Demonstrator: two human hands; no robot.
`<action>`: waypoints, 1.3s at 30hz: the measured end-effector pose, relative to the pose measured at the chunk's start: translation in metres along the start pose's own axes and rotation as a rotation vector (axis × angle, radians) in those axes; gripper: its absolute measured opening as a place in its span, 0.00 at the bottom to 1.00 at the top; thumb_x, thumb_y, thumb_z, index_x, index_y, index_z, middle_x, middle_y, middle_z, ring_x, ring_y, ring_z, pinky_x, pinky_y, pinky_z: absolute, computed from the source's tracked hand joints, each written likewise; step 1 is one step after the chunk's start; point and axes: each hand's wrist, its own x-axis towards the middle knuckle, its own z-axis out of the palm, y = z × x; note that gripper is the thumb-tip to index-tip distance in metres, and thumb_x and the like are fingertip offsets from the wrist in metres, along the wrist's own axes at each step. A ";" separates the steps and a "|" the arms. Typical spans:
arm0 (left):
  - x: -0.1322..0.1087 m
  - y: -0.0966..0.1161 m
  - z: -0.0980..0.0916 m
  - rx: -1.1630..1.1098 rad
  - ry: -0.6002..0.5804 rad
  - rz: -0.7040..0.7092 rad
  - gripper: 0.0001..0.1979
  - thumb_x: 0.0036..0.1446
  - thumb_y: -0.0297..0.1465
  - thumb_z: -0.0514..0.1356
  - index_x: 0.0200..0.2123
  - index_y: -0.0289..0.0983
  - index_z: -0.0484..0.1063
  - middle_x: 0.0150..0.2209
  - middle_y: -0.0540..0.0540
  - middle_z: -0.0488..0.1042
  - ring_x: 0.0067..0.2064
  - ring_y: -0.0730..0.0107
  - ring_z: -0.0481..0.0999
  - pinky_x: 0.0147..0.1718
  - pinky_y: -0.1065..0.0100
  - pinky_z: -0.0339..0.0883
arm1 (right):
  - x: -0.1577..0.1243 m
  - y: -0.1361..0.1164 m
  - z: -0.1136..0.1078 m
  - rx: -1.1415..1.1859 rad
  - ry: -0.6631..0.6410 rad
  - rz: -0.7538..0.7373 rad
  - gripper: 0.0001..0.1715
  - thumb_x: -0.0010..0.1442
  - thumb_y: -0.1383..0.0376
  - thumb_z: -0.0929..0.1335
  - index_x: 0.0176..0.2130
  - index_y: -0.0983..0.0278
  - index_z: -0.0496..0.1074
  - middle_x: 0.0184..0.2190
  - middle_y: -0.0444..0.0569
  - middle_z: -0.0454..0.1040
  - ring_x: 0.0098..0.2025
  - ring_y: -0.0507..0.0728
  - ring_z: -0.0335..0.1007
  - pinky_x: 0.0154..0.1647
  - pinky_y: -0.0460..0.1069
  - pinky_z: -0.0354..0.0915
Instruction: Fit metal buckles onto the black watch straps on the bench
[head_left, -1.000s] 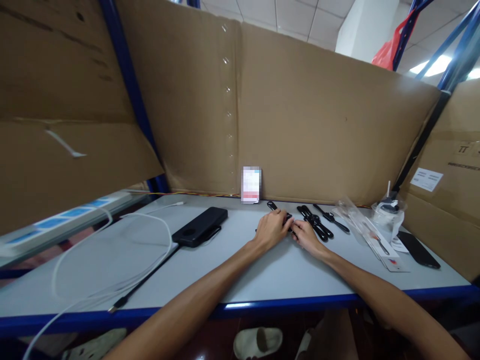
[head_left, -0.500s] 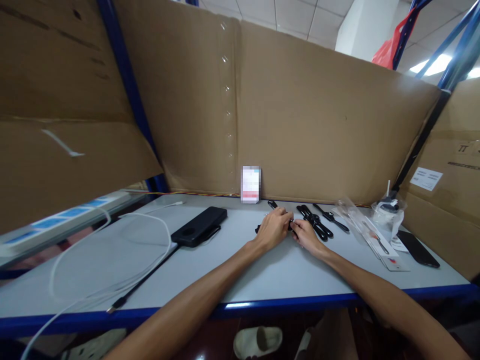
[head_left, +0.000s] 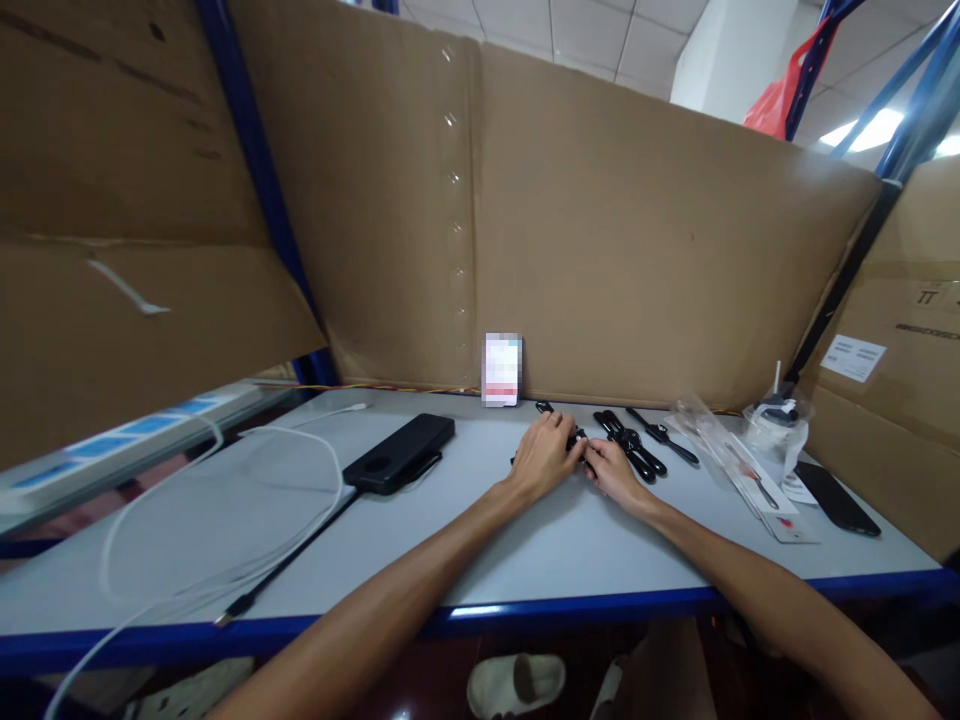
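- Curled over a small black piece with the left hand, fingers bent and close together.
- Pinching at the near right side of the same piece with the right hand, thumb and fingertips narrowed, just beside the left fingers.
- Cannot tell the whole shape of the piece, mostly hidden under the fingers; located low over the grey tabletop, right of centre.
- Showing just beyond the left hand: a dark rounded end; cannot tell whether joined to the held piece.
- Lying just right of the hands: a glossy black bundle, then a slimmer black strip with a rounded middle.
- Farther right: clear plastic packets, a clear bag around something white, and a black smartphone lying flat.
- Propped upright against the cardboard behind: a phone with a blurred screen.
- To the left: a black power bank, looped white cable and white power strip.
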 end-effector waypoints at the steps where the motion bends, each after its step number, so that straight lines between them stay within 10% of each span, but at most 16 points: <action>1: 0.000 0.000 0.000 -0.001 -0.001 0.000 0.07 0.65 0.35 0.57 0.36 0.39 0.68 0.39 0.42 0.73 0.44 0.58 0.71 0.42 0.61 0.62 | 0.000 0.000 0.000 -0.001 0.001 -0.004 0.23 0.65 0.52 0.64 0.25 0.62 0.62 0.16 0.40 0.62 0.17 0.48 0.53 0.18 0.45 0.49; 39: 0.000 -0.001 0.005 0.150 -0.006 0.216 0.08 0.67 0.26 0.49 0.39 0.37 0.68 0.40 0.39 0.72 0.45 0.55 0.69 0.44 0.57 0.64 | -0.003 -0.006 -0.001 0.055 -0.018 0.067 0.22 0.65 0.51 0.65 0.27 0.61 0.59 0.15 0.36 0.61 0.12 0.47 0.49 0.13 0.44 0.46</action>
